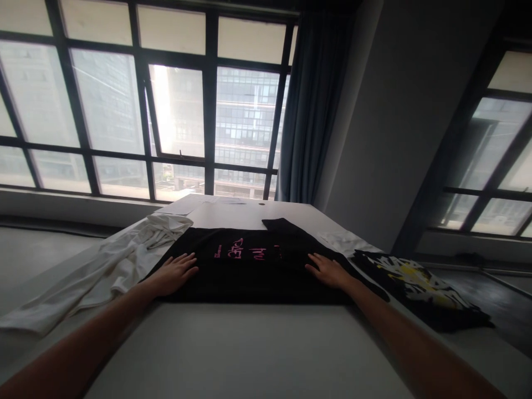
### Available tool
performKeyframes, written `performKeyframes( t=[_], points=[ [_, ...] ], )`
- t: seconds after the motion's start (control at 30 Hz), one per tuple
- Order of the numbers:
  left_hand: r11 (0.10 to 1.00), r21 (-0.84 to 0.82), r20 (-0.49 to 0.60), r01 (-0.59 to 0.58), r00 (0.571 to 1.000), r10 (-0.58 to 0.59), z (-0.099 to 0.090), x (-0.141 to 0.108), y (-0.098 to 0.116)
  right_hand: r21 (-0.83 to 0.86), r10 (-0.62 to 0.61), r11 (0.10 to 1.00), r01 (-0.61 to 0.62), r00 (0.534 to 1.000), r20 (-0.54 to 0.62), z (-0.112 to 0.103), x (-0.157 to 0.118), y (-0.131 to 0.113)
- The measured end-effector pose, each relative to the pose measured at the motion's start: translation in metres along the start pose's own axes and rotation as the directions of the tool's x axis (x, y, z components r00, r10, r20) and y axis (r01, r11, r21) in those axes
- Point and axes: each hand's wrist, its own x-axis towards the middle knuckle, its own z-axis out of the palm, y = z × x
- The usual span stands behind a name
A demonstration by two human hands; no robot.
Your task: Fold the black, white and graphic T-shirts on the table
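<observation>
A black T-shirt [249, 282] with pink lettering lies spread across the white table [266, 343], turned sideways to me. Resting flat on its left part is my left hand [177, 273], fingers stretched out. My right hand [328, 270] lies on the shirt's right part, its fingers also extended and slightly apart. Neither hand grips the cloth. Beyond the right hand, a black sleeve [276, 224] sticks out at the far edge of the shirt.
A crumpled white garment [124, 260] lies along the table's left side. To the right is a folded black garment with a yellow and white print [424, 282], near a whitish crumpled item [343, 242]. Papers [183, 206] lie at the far end, before windows and a blue curtain [307, 111].
</observation>
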Motion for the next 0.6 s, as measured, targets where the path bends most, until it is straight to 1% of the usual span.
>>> performKeyframes(
  t=[0.03,0.1,0.17,0.2,0.27,0.33,0.4,0.43,0.47,0.53,0.57,0.6],
  points=[
    [1.0,0.018,0.032,-0.011,0.999,0.011,0.007,0.0,0.0,0.021,0.028,0.999,-0.028,0.999,0.019,0.004,-0.004,0.009],
    [0.998,0.038,0.056,-0.04,0.998,0.038,0.015,0.0,-0.003,0.054,0.065,0.996,-0.067,0.997,0.038,0.009,-0.01,0.023],
    [0.998,0.056,0.058,-0.031,0.998,0.028,0.015,0.0,-0.01,0.07,0.094,0.993,-0.098,0.994,0.05,0.011,-0.015,0.031],
    [0.998,0.07,0.052,0.0,0.999,-0.004,0.013,-0.001,-0.015,0.071,0.109,0.991,-0.113,0.992,0.056,0.01,-0.017,0.032],
    [0.989,0.101,0.006,0.108,0.994,-0.109,0.002,-0.002,-0.027,0.062,0.134,0.989,-0.137,0.99,0.043,0.007,-0.021,0.033],
    [0.971,0.097,-0.068,0.219,0.975,-0.213,-0.012,-0.004,-0.041,0.05,0.133,0.99,-0.133,0.991,-0.005,0.0,-0.027,0.033],
    [0.951,0.026,-0.111,0.308,0.946,-0.303,-0.028,-0.006,-0.055,0.05,0.111,0.993,-0.108,0.992,-0.06,-0.01,-0.033,0.035],
    [0.94,-0.017,-0.113,0.34,0.934,-0.34,-0.036,-0.008,-0.061,0.054,0.094,0.994,-0.09,0.992,-0.081,-0.017,-0.036,0.038],
    [0.928,-0.06,-0.092,0.367,0.924,-0.371,-0.042,-0.009,-0.066,0.062,0.079,0.995,-0.074,0.993,-0.091,-0.023,-0.04,0.043],
    [0.903,-0.143,0.003,0.404,0.913,-0.408,-0.051,-0.013,-0.073,0.09,0.055,0.995,-0.048,0.996,-0.076,-0.036,-0.047,0.054],
    [0.898,-0.177,0.034,0.404,0.914,-0.405,-0.054,-0.015,-0.075,0.112,0.046,0.993,-0.04,0.998,-0.046,-0.041,-0.051,0.06],
    [0.897,-0.21,0.036,0.39,0.919,-0.392,-0.055,-0.017,-0.076,0.138,0.04,0.99,-0.038,0.999,-0.005,-0.045,-0.054,0.067]
  ],
)
